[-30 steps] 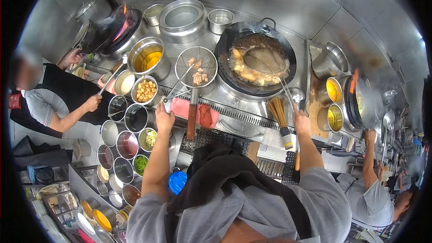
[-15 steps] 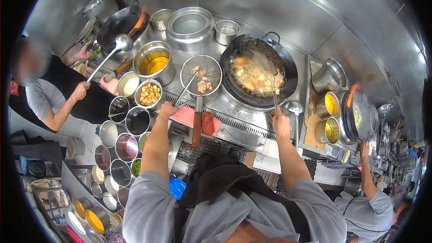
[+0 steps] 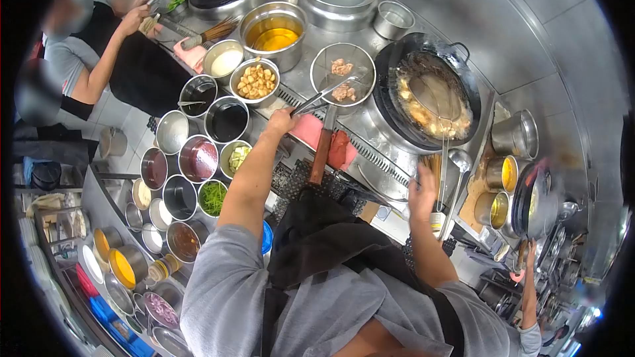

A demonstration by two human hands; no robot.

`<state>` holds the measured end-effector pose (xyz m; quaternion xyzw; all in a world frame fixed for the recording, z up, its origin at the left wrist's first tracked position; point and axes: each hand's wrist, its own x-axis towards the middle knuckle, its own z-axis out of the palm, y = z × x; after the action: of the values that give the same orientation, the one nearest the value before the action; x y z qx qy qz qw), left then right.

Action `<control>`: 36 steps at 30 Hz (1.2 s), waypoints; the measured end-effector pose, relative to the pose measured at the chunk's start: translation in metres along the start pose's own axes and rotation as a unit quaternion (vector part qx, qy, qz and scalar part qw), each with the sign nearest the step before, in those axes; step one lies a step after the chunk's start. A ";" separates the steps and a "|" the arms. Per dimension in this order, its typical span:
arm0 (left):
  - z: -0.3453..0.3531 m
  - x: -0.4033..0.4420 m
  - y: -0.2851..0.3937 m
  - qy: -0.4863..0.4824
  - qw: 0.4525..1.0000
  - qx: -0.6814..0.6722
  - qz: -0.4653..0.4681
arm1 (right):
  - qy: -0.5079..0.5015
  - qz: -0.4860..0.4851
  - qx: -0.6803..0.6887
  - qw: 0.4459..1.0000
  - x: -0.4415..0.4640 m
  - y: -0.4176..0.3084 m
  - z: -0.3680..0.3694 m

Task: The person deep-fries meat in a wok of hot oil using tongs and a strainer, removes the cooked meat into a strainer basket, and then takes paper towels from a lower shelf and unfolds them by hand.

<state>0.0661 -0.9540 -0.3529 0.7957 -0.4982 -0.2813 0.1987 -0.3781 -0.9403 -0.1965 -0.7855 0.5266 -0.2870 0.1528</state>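
Observation:
My left hand (image 3: 282, 121) is closed around metal tongs (image 3: 324, 95), whose tips lie over a mesh strainer (image 3: 324, 69). Inside that strainer are a few pieces of pale pinkish meat (image 3: 342, 92). The strainer's wooden handle (image 3: 321, 157) points toward me. My right hand (image 3: 424, 190) is open, fingers apart and holding nothing, just left of a long skimmer handle (image 3: 442, 185). The round skimmer (image 3: 433, 96) rests in a black wok (image 3: 476, 102), where golden pieces (image 3: 413, 116) sit in bubbling oil. A ladle (image 3: 460, 158) leans right of the skimmer handle.
Left of the strainer stand a pot of yellow oil (image 3: 274, 39), a bowl of fried cubes (image 3: 256, 83) and several sauce pots (image 3: 227, 119). A bamboo brush (image 3: 433, 164) lies by the wok. Co-workers' arms (image 3: 106, 66) show at left and at far right (image 3: 530, 284).
My right hand has let go of the skimmer handle and opened, with the skimmer left in the wok. The tongs have swung across the strainer. The view has turned.

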 end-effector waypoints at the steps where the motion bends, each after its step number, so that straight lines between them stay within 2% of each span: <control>1: -0.008 -0.004 0.001 0.000 1.000 -0.001 -0.005 | -0.020 -0.012 -0.002 1.000 -0.011 -0.006 0.017; 3: -0.027 -0.014 0.001 0.039 0.999 -0.028 0.013 | -0.094 -0.047 0.070 0.992 -0.029 -0.030 0.038; 4: -0.043 -0.025 0.007 0.062 0.993 -0.090 0.033 | -0.162 -0.013 0.127 0.978 -0.039 -0.038 0.046; 7: -0.075 -0.044 0.001 0.065 0.993 -0.093 0.033 | -0.274 -0.069 0.133 0.950 -0.049 -0.060 0.056; 8: -0.082 -0.055 0.000 0.139 0.985 -0.051 0.087 | -0.275 -0.071 0.136 0.949 -0.048 -0.062 0.059; 9: -0.088 -0.067 -0.001 0.141 0.985 -0.047 0.085 | -0.298 -0.061 0.148 0.941 -0.047 -0.064 0.060; 11: -0.111 -0.102 0.013 0.223 0.967 -0.044 0.116 | -0.318 -0.054 0.167 0.932 -0.039 -0.076 0.063; 13: -0.123 -0.140 0.023 0.238 0.966 -0.023 0.097 | -0.336 -0.043 0.168 0.926 -0.021 -0.099 0.057; 14: -0.125 -0.160 0.029 0.280 0.954 -0.047 0.092 | -0.334 -0.022 0.191 0.923 -0.013 -0.111 0.057; 16: -0.116 -0.198 0.041 0.289 0.957 -0.035 0.017 | -0.325 -0.022 0.244 0.914 0.000 -0.131 0.065; 18: -0.097 -0.225 0.070 0.259 0.954 -0.149 -0.029 | -0.315 -0.027 0.295 0.902 0.011 -0.152 0.081; 19: -0.083 -0.233 0.088 0.245 0.946 -0.207 -0.047 | -0.291 0.092 0.418 0.856 0.015 -0.163 0.095; 20: -0.076 -0.240 0.115 0.282 0.943 -0.178 0.016 | -0.263 0.206 0.527 0.782 0.020 -0.170 0.103; 21: -0.069 -0.241 0.136 0.238 0.944 -0.223 0.053 | -0.261 0.196 0.533 0.780 0.026 -0.171 0.104; 23: -0.056 -0.240 0.166 0.179 0.953 -0.220 0.110 | -0.201 0.293 0.621 0.699 0.043 -0.178 0.093; 24: -0.060 -0.237 0.170 0.089 0.966 -0.201 0.136 | -0.145 0.299 0.624 0.707 0.044 -0.183 0.078; 25: -0.073 -0.236 0.180 0.002 0.970 -0.183 0.159 | -0.149 0.308 0.578 0.741 0.046 -0.168 0.072; 26: -0.070 -0.229 0.175 0.023 0.967 -0.191 0.165 | -0.124 0.278 0.559 0.771 0.047 -0.143 0.080; 28: -0.048 -0.206 0.146 -0.021 0.956 -0.198 0.214 | -0.119 0.226 0.502 0.827 0.051 -0.108 0.067; 29: -0.048 -0.196 0.136 -0.030 0.985 -0.106 0.130 | -0.135 0.205 0.464 0.851 0.051 -0.095 0.049; 30: 0.003 -0.169 0.088 0.054 0.997 -0.032 0.044 | -0.157 0.183 0.424 0.873 0.048 -0.067 0.043; 31: 0.012 -0.162 0.077 0.006 0.998 -0.052 -0.041 | -0.180 0.162 0.381 0.892 0.044 -0.037 0.038; 32: 0.029 -0.154 0.064 -0.102 0.944 -0.276 -0.148 | -0.202 0.145 0.348 0.904 0.035 -0.020 0.021; 33: 0.049 -0.147 0.054 -0.209 0.819 -0.483 -0.230 | -0.222 0.132 0.314 0.914 0.025 -0.009 -0.003; 35: 0.072 -0.133 0.046 -0.240 0.715 -0.623 -0.207 | -0.290 0.191 0.305 0.887 0.009 0.011 -0.044; 36: 0.069 -0.131 0.058 -0.224 0.725 -0.616 -0.209 | -0.304 0.184 0.295 0.887 0.002 0.028 -0.056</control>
<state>-0.0632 -0.8621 -0.3386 0.4959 -0.0664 -0.7311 0.4639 -0.4322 -0.9495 -0.1670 -0.6420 0.4807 -0.1432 0.5798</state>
